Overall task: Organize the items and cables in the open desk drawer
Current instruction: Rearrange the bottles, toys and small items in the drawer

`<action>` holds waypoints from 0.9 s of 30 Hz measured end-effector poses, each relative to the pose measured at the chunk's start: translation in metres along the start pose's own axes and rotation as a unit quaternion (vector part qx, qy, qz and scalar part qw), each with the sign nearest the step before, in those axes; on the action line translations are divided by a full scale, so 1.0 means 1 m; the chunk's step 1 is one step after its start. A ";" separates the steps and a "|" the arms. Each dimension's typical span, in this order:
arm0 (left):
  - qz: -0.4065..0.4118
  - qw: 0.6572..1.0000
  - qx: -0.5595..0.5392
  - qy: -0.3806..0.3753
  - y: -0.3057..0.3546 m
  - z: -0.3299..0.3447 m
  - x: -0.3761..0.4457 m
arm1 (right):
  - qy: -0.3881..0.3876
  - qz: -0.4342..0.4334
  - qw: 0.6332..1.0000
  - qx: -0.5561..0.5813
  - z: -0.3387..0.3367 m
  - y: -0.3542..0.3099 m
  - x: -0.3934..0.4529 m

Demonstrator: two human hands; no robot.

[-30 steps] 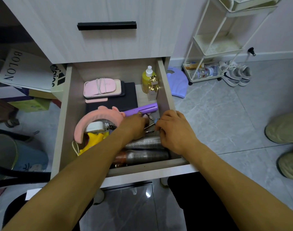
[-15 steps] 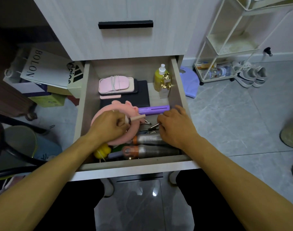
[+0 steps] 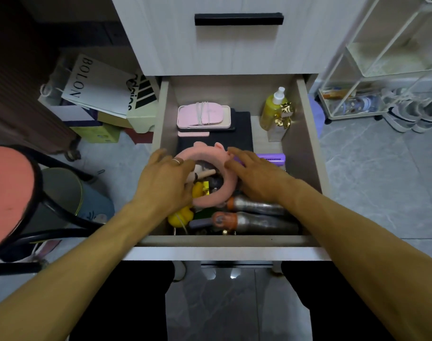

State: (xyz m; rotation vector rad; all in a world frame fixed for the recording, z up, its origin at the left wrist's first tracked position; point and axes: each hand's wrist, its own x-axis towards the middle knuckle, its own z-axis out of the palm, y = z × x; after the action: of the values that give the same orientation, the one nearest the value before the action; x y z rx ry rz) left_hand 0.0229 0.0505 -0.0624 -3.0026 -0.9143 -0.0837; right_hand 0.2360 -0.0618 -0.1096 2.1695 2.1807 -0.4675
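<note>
The open drawer [image 3: 224,241] holds a pink plush headband [image 3: 211,201] with pig ears, lying as a ring in the middle. My left hand [image 3: 164,179] rests on its left side with fingers spread and nearly straight. My right hand [image 3: 255,173] lies across its right side, fingers extended. Small items and a beige stick [image 3: 206,173] sit inside the ring. Two metal bottles [image 3: 261,206] lie at the front right, with a yellow toy [image 3: 180,215] at the front left. A pink case wrapped with a white cable [image 3: 202,116] sits on a black flat box [image 3: 243,134] at the back.
A yellow spray bottle [image 3: 271,110] and a gold-topped bottle [image 3: 283,119] stand at the drawer's back right, with a purple bar [image 3: 271,158] in front of them. Paper bags and boxes [image 3: 94,92] sit to the left, a stool [image 3: 11,193] is nearer, and a white rack [image 3: 372,70] with shoes stands to the right.
My left hand moved left from the drawer's right part onto the headband. My right hand left the drawer's right side and came over the headband's right edge. The headband now lies more central.
</note>
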 end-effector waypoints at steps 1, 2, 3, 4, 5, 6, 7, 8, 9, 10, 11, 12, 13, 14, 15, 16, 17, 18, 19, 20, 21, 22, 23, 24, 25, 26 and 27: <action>0.004 1.000 0.014 0.020 -0.002 0.002 -0.001 | 0.005 -0.019 1.000 -0.007 -0.001 -0.003 0.001; -0.001 0.999 0.017 0.036 -0.003 0.002 -0.001 | 0.006 -0.040 0.999 -0.018 -0.003 -0.007 0.002; -0.016 0.999 0.010 0.042 -0.005 0.001 0.000 | 0.003 -0.062 0.998 -0.034 -0.004 -0.011 0.004; -0.033 0.999 -0.006 0.041 -0.006 0.000 0.000 | -0.004 -0.080 0.995 -0.057 -0.005 -0.012 0.005; -0.048 0.998 -0.028 0.037 -0.006 0.000 0.000 | -0.012 -0.090 0.992 -0.083 -0.008 -0.012 0.007; -0.057 0.996 -0.053 0.036 -0.006 -0.001 -0.001 | -0.022 -0.087 0.991 -0.102 -0.009 -0.011 0.008; -0.061 0.994 -0.074 0.043 -0.006 -0.001 -0.001 | -0.023 -0.077 0.990 -0.112 -0.011 -0.009 0.007; -0.065 0.993 -0.089 0.050 -0.005 -0.001 -0.001 | -0.009 -0.072 0.990 -0.119 -0.013 -0.008 0.005; -0.072 0.991 -0.098 0.056 -0.006 -0.001 -0.002 | 0.012 -0.071 0.988 -0.134 -0.016 -0.007 0.004; -0.081 0.989 -0.105 0.058 -0.006 0.000 -0.002 | 0.038 -0.065 0.987 -0.142 -0.016 -0.005 0.001; -0.092 0.988 -0.111 0.059 -0.007 0.000 -0.003 | 0.062 -0.053 0.985 -0.152 -0.016 -0.003 -0.001; -0.101 0.987 -0.113 0.060 -0.006 0.000 -0.003 | 0.086 -0.035 0.982 -0.162 -0.016 -0.001 -0.003; -0.106 0.987 -0.110 0.060 -0.005 -0.001 -0.002 | 0.092 -0.011 0.981 -0.171 -0.019 0.000 -0.004; -0.106 0.988 -0.102 0.052 -0.004 -0.001 -0.001 | 0.094 0.012 0.980 -0.174 -0.020 0.000 -0.003; -0.104 0.989 -0.094 0.039 -0.003 0.000 0.000 | 0.085 0.037 0.980 -0.177 -0.020 -0.001 -0.001; -0.100 0.991 -0.087 0.030 -0.002 -0.001 0.001 | 0.078 0.061 0.979 -0.177 -0.020 -0.003 0.003; -0.096 0.992 -0.080 0.024 -0.001 -0.002 0.002 | 0.071 0.086 0.978 -0.178 -0.018 -0.005 0.006; -0.095 0.993 -0.072 0.016 -0.001 -0.003 0.003 | 0.062 0.112 0.976 -0.178 -0.017 -0.007 0.010; -0.095 0.993 -0.065 0.012 0.000 -0.004 0.004 | 0.058 0.139 0.973 -0.177 -0.016 -0.009 0.014; -0.095 0.994 -0.058 0.011 0.000 -0.004 0.003 | 0.072 0.168 0.967 -0.180 -0.016 -0.010 0.017; -0.094 0.994 -0.050 0.011 0.001 -0.004 0.003 | 0.091 0.202 0.959 -0.176 -0.016 -0.011 0.018; -0.093 0.995 -0.042 0.011 0.001 -0.004 0.003 | 0.104 0.234 0.953 -0.161 -0.015 -0.013 0.019; -0.092 0.995 -0.034 0.010 0.002 -0.005 0.002 | 0.112 0.259 0.949 -0.138 -0.015 -0.014 0.018; -0.091 0.995 -0.026 0.004 0.002 -0.004 0.001 | 0.119 0.280 0.946 -0.111 -0.013 -0.016 0.018; -0.091 0.996 -0.020 -0.001 0.002 -0.004 0.001 | 0.125 0.296 0.944 -0.075 -0.013 -0.018 0.018; -0.091 0.996 -0.016 -0.007 0.002 -0.004 0.001 | 0.122 0.303 0.945 -0.027 -0.014 -0.020 0.018; -0.089 0.996 -0.013 -0.008 0.001 -0.003 0.001 | 0.108 0.295 0.949 0.038 -0.014 -0.022 0.017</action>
State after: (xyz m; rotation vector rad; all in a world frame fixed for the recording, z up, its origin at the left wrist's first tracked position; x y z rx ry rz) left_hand 0.0245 0.0499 -0.0589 -2.9416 -1.1897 -0.0709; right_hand 0.2162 -0.0419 -0.0955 2.8603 1.4700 -0.2901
